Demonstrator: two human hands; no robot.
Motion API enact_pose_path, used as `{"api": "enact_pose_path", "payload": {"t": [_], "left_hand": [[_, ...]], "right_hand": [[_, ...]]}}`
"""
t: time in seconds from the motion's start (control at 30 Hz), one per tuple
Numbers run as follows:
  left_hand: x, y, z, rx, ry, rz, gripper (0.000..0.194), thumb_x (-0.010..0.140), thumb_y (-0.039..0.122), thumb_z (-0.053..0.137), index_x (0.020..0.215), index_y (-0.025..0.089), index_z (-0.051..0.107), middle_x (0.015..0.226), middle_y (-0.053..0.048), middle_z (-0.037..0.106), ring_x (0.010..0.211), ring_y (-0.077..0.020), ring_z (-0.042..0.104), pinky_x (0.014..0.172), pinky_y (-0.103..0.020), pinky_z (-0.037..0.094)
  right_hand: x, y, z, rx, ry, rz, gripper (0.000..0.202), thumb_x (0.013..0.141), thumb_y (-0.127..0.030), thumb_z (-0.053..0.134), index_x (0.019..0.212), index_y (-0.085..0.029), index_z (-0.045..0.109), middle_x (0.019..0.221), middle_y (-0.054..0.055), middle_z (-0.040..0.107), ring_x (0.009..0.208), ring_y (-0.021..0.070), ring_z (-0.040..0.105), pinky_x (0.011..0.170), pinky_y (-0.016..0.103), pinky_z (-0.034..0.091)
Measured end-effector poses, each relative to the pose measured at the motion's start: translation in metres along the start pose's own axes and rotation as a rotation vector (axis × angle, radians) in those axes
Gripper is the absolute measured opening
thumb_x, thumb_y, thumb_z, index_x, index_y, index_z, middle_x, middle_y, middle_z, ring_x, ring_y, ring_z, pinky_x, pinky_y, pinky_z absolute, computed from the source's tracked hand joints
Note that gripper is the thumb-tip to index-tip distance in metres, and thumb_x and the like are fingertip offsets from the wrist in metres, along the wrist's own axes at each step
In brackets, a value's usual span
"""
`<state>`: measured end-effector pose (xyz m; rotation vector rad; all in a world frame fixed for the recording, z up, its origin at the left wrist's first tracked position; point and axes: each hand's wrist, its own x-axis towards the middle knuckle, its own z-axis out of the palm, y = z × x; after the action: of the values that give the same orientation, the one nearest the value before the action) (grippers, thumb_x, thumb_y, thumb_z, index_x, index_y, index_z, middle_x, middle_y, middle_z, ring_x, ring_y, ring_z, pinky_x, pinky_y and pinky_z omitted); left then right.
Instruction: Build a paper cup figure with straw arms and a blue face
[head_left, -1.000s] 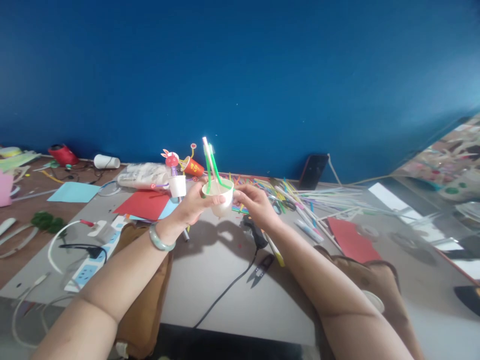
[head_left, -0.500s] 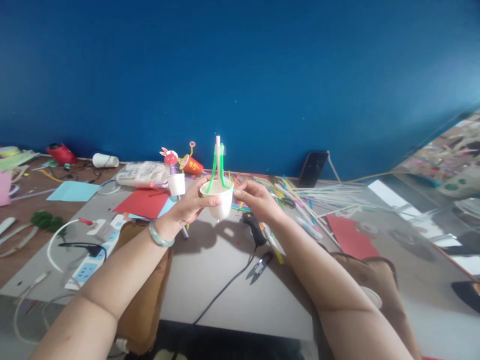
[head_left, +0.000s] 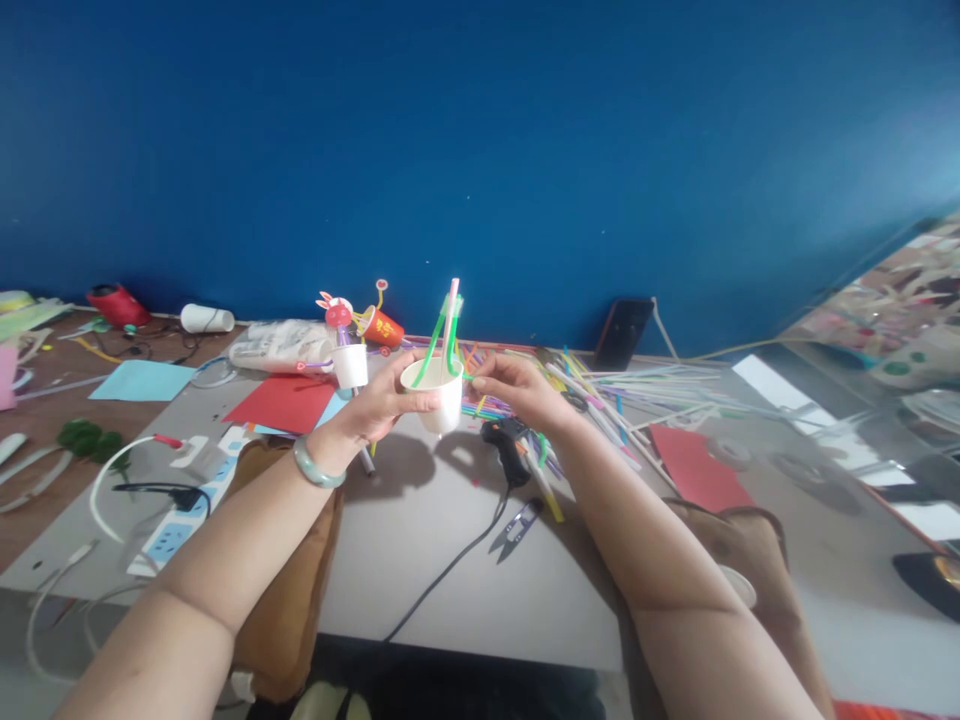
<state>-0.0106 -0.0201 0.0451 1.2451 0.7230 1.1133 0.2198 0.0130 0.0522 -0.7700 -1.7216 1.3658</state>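
My left hand [head_left: 386, 400] is wrapped round a white paper cup [head_left: 444, 405] above the table. Out of the cup rise a pale pink straw [head_left: 452, 305] and bent green straws [head_left: 431, 345], joined near their tops. One green piece passes over the cup's right rim, and my right hand [head_left: 514, 388] pinches its end between thumb and fingers. Below and right of the cup, a black glue gun [head_left: 508, 455] lies on the table with small snips [head_left: 516, 530] in front of it.
Loose coloured straws [head_left: 645, 385] spread behind my right hand. A small white cup figure [head_left: 350, 367], an orange cup [head_left: 380, 327] and red paper [head_left: 274, 402] are at the left. A power strip [head_left: 169, 540] lies further left, a black phone [head_left: 624, 335] leans on the wall.
The straws in the cup have tilted to the right at their tops. My right hand has shifted slightly, still pinching the green piece, and the whole view has moved a little.
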Motion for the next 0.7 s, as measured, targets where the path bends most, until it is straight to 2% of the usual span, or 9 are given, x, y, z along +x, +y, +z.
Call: {"api": "enact_pose_path", "payload": {"t": [0.1,0.23,0.37,0.43,0.57,0.7], "left_hand": [[0.001,-0.006,-0.001,0.058,0.000,0.028,0.060,0.064,0.032,0.089,0.118,0.020,0.064,0.110,-0.007,0.072,0.102,-0.0263,0.068,0.085,-0.037,0.052],[0.002,-0.014,-0.001,0.162,-0.026,0.020,0.070,0.063,0.031,0.091,0.124,0.020,0.059,0.116,-0.009,0.070,0.109,-0.0278,0.066,0.091,-0.040,0.051],[0.003,-0.021,0.000,0.286,-0.111,0.048,0.071,0.062,0.032,0.091,0.124,0.020,0.061,0.115,-0.010,0.070,0.110,-0.0301,0.066,0.093,-0.044,0.053],[0.003,-0.023,0.001,0.361,-0.117,0.097,0.070,0.062,0.033,0.092,0.124,0.021,0.063,0.114,-0.010,0.070,0.111,-0.0315,0.066,0.093,-0.047,0.054],[0.000,-0.023,0.004,0.468,-0.089,0.178,0.070,0.061,0.034,0.092,0.125,0.024,0.064,0.113,-0.010,0.069,0.112,-0.0334,0.065,0.094,-0.051,0.055],[-0.003,-0.024,0.008,0.460,-0.126,0.135,0.072,0.062,0.032,0.092,0.128,0.023,0.062,0.114,-0.011,0.070,0.107,-0.0331,0.068,0.090,-0.049,0.057]], "right_hand": [[-0.001,-0.001,0.001,-0.035,0.002,0.017,0.032,0.076,-0.044,0.082,0.086,-0.017,0.067,0.080,0.004,0.075,0.073,0.0151,0.070,0.076,0.034,0.057],[-0.001,-0.003,0.005,-0.086,0.044,-0.044,0.038,0.072,-0.040,0.083,0.099,-0.016,0.069,0.097,0.007,0.076,0.087,0.0186,0.072,0.082,0.035,0.057],[-0.002,-0.005,0.009,-0.311,0.147,-0.113,0.023,0.076,-0.033,0.077,0.090,-0.016,0.073,0.087,0.006,0.076,0.080,0.0199,0.070,0.078,0.034,0.056],[-0.003,-0.006,0.010,-0.425,0.177,-0.149,0.014,0.077,-0.028,0.072,0.086,-0.017,0.075,0.084,0.005,0.076,0.081,0.0208,0.070,0.079,0.035,0.055],[-0.005,-0.008,0.011,-0.522,0.156,-0.197,0.013,0.080,-0.026,0.069,0.085,-0.018,0.076,0.089,0.005,0.077,0.086,0.0218,0.070,0.081,0.034,0.053],[-0.007,-0.011,0.013,-0.562,0.096,-0.227,0.016,0.083,-0.028,0.067,0.089,-0.018,0.077,0.091,0.005,0.076,0.086,0.0213,0.069,0.084,0.034,0.053]]}}
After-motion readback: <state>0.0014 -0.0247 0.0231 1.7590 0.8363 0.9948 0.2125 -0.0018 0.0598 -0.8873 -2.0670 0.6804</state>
